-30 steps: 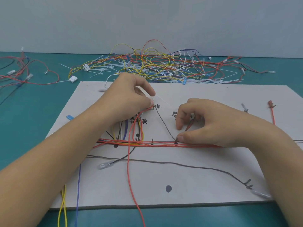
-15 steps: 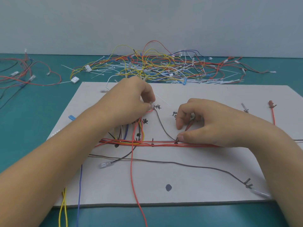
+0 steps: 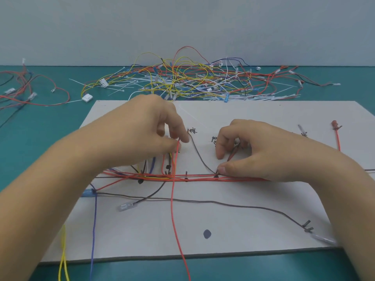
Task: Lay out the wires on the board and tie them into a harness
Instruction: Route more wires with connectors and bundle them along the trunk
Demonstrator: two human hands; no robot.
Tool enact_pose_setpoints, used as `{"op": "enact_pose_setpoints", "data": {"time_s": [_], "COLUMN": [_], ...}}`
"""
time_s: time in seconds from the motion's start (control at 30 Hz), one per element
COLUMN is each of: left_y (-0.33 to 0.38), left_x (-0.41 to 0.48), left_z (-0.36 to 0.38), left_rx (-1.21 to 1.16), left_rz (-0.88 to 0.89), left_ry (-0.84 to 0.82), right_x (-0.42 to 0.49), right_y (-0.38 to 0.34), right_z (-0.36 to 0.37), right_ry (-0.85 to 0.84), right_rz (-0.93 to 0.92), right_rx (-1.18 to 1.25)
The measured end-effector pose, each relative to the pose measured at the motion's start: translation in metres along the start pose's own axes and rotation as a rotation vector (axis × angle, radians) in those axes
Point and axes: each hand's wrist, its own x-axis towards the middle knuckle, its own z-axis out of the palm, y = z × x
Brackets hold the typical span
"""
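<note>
Clearly, left hand [image 3: 150, 136] pinches red wire [image 3: 172, 199] beside handwritten label [image 3: 192, 131]; right hand [image 3: 253, 151] pins wire bundle [image 3: 198, 177].

Between your left hand [image 3: 146, 136] and right hand [image 3: 263, 151] the board [image 3: 253, 199] lies bare save one brown wire [image 3: 199, 157]. Below your grips, the red wire bundle [image 3: 192, 177] crosses; beyond them, the loose wire pile [image 3: 192, 80] blocks the way.

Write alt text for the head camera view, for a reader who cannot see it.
Two bare hands work on a white board on a teal table: the left hand pinches a red wire that trails off the near edge, while the right hand presses down a horizontal bundle of red wires. A tangled pile of loose wires lies behind the board.
</note>
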Motion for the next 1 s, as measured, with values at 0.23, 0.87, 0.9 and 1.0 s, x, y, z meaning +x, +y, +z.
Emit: {"op": "enact_pose_setpoints", "data": {"time_s": [0.23,0.87,0.9,1.0], "left_y": [0.01,0.023,0.023,0.023], "left_x": [-0.018,-0.017,-0.017,-0.018], "left_z": [0.019,0.044,0.044,0.042], "left_rx": [-0.035,-0.035,-0.04,-0.073], "left_rz": [0.109,0.061,0.063,0.064], "left_ry": [0.085,0.022,0.021,0.021], "right_x": [0.0,-0.007,-0.008,-0.01], "right_y": [0.002,-0.012,-0.013,-0.015], "right_z": [0.0,-0.007,-0.007,-0.005], "right_ry": [0.005,0.199,0.173,0.092], "right_rz": [-0.007,-0.053,-0.059,-0.092], "right_rx": [-0.015,0.075,0.084,0.089]}}
